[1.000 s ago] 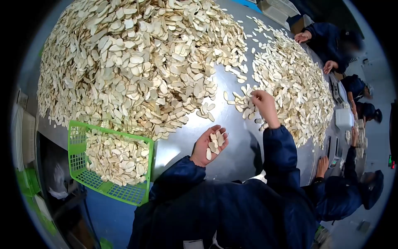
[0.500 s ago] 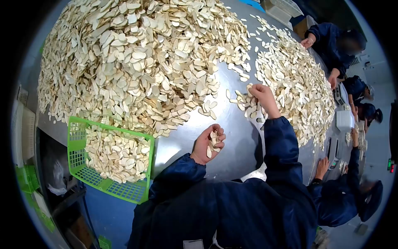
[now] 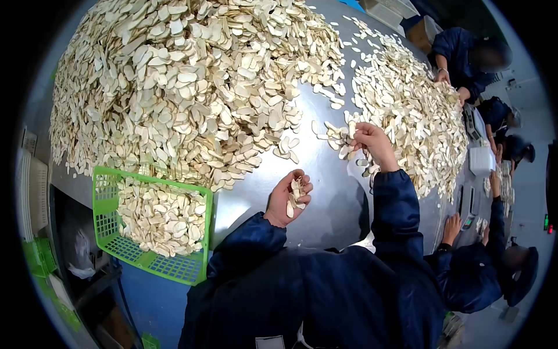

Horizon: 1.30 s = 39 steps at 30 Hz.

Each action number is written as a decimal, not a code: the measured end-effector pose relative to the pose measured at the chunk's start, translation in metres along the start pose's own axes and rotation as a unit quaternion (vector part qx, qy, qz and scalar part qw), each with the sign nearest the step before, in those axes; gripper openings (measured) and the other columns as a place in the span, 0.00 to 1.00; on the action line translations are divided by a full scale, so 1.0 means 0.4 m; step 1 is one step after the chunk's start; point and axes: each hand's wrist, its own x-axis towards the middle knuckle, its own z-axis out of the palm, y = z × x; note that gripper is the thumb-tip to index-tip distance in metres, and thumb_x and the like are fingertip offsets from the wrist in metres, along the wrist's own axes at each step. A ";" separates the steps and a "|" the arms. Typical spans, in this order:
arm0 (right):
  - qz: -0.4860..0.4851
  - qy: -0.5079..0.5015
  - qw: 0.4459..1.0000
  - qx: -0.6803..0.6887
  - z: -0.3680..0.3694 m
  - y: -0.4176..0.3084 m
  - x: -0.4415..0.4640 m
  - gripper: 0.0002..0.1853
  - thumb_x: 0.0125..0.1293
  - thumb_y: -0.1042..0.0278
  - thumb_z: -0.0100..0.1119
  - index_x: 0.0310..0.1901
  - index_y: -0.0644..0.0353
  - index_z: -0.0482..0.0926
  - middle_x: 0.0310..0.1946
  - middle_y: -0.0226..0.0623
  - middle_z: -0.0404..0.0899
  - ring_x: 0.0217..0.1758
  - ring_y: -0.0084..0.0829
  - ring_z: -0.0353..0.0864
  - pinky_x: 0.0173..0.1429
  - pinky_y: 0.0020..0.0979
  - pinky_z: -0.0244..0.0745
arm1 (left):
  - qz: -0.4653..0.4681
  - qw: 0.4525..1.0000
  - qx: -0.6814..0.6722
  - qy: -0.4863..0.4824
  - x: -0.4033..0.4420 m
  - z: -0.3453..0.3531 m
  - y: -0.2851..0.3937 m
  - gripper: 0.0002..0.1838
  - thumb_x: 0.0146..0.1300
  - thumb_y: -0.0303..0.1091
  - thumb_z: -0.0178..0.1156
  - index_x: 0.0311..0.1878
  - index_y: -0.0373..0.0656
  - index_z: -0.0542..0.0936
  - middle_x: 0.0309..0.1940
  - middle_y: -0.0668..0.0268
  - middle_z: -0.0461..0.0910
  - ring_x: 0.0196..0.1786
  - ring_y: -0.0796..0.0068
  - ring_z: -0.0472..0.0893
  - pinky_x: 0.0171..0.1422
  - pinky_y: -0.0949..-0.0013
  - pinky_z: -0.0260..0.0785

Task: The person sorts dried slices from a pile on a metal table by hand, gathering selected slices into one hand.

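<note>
My left hand (image 3: 285, 199) is turned palm up over the metal table (image 3: 322, 218), its fingers curled round several pale dried slices (image 3: 294, 198). Farther right, my right hand (image 3: 376, 145) reaches to the near left edge of a spread heap of the same slices (image 3: 407, 110). Its thumb and fingertips pinch together at a pale slice (image 3: 351, 131), just above a few loose slices (image 3: 336, 135). A much larger mound of slices (image 3: 174, 87) rises on the left. In front of it stands a tilted green plastic basket (image 3: 104, 224), partly filled with slices.
At the right heap's far side a co-worker (image 3: 459, 58) in dark blue has both hands at the slices. Another person (image 3: 474, 273) works on my right beside a scale (image 3: 468, 206). White baskets (image 3: 36, 192) are stacked at the far left.
My right hand has dipped slightly lower at the heap's edge, still pinched. My left hand keeps its handful. The far co-worker's hands have come closer together. The view has shifted a little.
</note>
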 end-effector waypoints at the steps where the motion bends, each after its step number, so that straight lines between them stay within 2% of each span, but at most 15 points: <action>1: 0.001 0.001 1.000 0.010 0.008 -0.006 -0.007 0.11 0.63 0.79 0.56 0.47 0.70 0.73 0.29 0.35 0.77 0.29 0.26 0.80 0.33 0.24 0.75 | 0.001 1.000 0.001 0.000 0.000 0.001 0.001 0.10 0.71 0.38 0.47 0.43 0.45 0.75 0.35 0.67 0.68 0.37 0.75 0.66 0.29 0.77 0.61; 8: 0.002 -0.019 1.000 0.002 0.010 0.018 -0.001 0.10 0.63 0.77 0.57 0.45 0.68 0.74 0.27 0.32 0.77 0.26 0.23 0.79 0.30 0.23 0.73 | 0.000 1.000 0.001 -0.003 -0.002 0.001 0.000 0.10 0.71 0.38 0.47 0.43 0.45 0.75 0.35 0.67 0.69 0.37 0.75 0.66 0.29 0.77 0.62; 11: -0.023 0.089 0.982 -0.167 0.027 0.012 0.004 0.12 0.62 0.73 0.57 0.46 0.68 0.76 0.26 0.38 0.80 0.27 0.29 0.81 0.31 0.28 0.73 | -0.003 1.000 0.003 -0.005 0.000 0.001 0.002 0.10 0.72 0.38 0.47 0.43 0.45 0.75 0.35 0.67 0.69 0.36 0.75 0.66 0.28 0.78 0.61; 12: -0.090 0.145 0.939 -0.299 0.043 0.011 0.002 0.11 0.62 0.71 0.58 0.45 0.66 0.76 0.27 0.39 0.80 0.29 0.33 0.81 0.32 0.30 0.73 | -0.004 1.000 0.003 -0.006 0.000 0.001 0.002 0.10 0.72 0.38 0.47 0.42 0.45 0.75 0.35 0.67 0.69 0.36 0.75 0.66 0.27 0.78 0.60; 14: -0.216 0.242 0.780 -0.535 0.088 0.011 -0.005 0.11 0.61 0.67 0.60 0.42 0.63 0.78 0.30 0.42 0.80 0.32 0.39 0.80 0.35 0.36 0.73 | -0.005 1.000 -0.002 -0.015 0.001 -0.003 0.003 0.09 0.72 0.37 0.47 0.42 0.44 0.75 0.35 0.67 0.69 0.35 0.75 0.66 0.26 0.78 0.60; 15: -0.194 0.217 0.821 -0.491 0.104 0.016 -0.004 0.11 0.59 0.63 0.61 0.41 0.58 0.80 0.35 0.43 0.79 0.37 0.45 0.78 0.39 0.41 0.72 | -0.005 1.000 -0.004 -0.018 0.001 -0.005 0.004 0.09 0.72 0.37 0.47 0.42 0.44 0.75 0.34 0.67 0.69 0.35 0.75 0.66 0.26 0.79 0.59; 18: -0.271 0.121 0.791 -0.536 0.169 0.015 -0.006 0.07 0.59 0.65 0.60 0.36 0.57 0.78 0.31 0.40 0.76 0.32 0.45 0.79 0.34 0.41 0.73 | -0.004 1.000 -0.004 -0.021 0.001 -0.007 0.003 0.09 0.72 0.37 0.47 0.42 0.44 0.74 0.35 0.67 0.69 0.35 0.76 0.66 0.25 0.79 0.59; 19: -0.296 0.114 0.764 -0.562 0.184 0.021 0.001 0.06 0.59 0.65 0.59 0.32 0.57 0.77 0.29 0.40 0.74 0.30 0.44 0.78 0.32 0.41 0.74 | -0.001 1.000 0.002 -0.015 0.000 -0.001 0.002 0.09 0.72 0.37 0.47 0.41 0.44 0.74 0.34 0.68 0.69 0.35 0.76 0.66 0.25 0.79 0.59; 22: -0.297 0.099 0.759 -0.571 0.217 0.013 0.006 0.06 0.59 0.65 0.59 0.31 0.58 0.76 0.29 0.40 0.74 0.30 0.45 0.78 0.32 0.42 0.73 | -0.007 1.000 0.015 -0.018 -0.002 0.002 0.002 0.10 0.72 0.38 0.47 0.41 0.44 0.74 0.34 0.68 0.68 0.35 0.76 0.66 0.25 0.79 0.58; 26: -0.310 0.057 0.809 -0.496 0.284 -0.003 -0.011 0.07 0.59 0.63 0.60 0.33 0.57 0.77 0.30 0.39 0.74 0.31 0.44 0.78 0.33 0.41 0.73 | -0.062 0.994 0.052 -0.077 -0.008 0.004 -0.002 0.11 0.72 0.39 0.46 0.40 0.41 0.72 0.34 0.67 0.66 0.35 0.76 0.65 0.25 0.81 0.57; 28: -0.312 0.016 0.834 -0.455 0.340 0.004 -0.025 0.09 0.58 0.62 0.61 0.36 0.56 0.76 0.33 0.37 0.74 0.37 0.42 0.78 0.36 0.39 0.75 | -0.080 0.990 0.061 -0.096 -0.010 0.003 -0.006 0.12 0.72 0.39 0.46 0.39 0.41 0.72 0.34 0.66 0.66 0.35 0.76 0.65 0.25 0.81 0.57; 31: -0.348 0.010 0.810 -0.472 0.411 0.010 -0.038 0.11 0.58 0.63 0.61 0.42 0.53 0.76 0.40 0.36 0.75 0.41 0.41 0.78 0.39 0.37 0.77 | -0.085 0.988 0.067 -0.112 -0.010 -0.001 -0.008 0.12 0.72 0.39 0.45 0.38 0.41 0.71 0.35 0.66 0.66 0.35 0.77 0.65 0.25 0.81 0.58; 34: -0.366 0.002 0.801 -0.473 0.403 0.030 -0.026 0.10 0.59 0.64 0.60 0.42 0.54 0.76 0.40 0.37 0.75 0.41 0.42 0.78 0.39 0.38 0.77 | -0.073 0.988 0.068 -0.116 -0.014 0.001 -0.001 0.12 0.72 0.39 0.45 0.38 0.40 0.71 0.34 0.66 0.66 0.35 0.77 0.64 0.24 0.81 0.58; 38: -0.394 0.021 0.829 -0.396 0.260 0.052 -0.006 0.06 0.58 0.75 0.58 0.37 0.60 0.77 0.40 0.39 0.75 0.39 0.43 0.78 0.40 0.38 0.74 | -0.068 0.989 0.068 -0.108 -0.013 0.014 -0.003 0.13 0.72 0.39 0.46 0.38 0.40 0.71 0.33 0.66 0.66 0.34 0.77 0.63 0.24 0.82 0.57; 39: -0.363 0.021 0.852 -0.377 0.226 0.043 -0.016 0.06 0.58 0.76 0.58 0.38 0.60 0.77 0.40 0.39 0.75 0.38 0.43 0.78 0.40 0.36 0.73 | -0.071 0.989 0.065 -0.110 -0.011 0.015 -0.005 0.13 0.72 0.39 0.46 0.38 0.40 0.71 0.33 0.66 0.66 0.34 0.77 0.63 0.24 0.82 0.57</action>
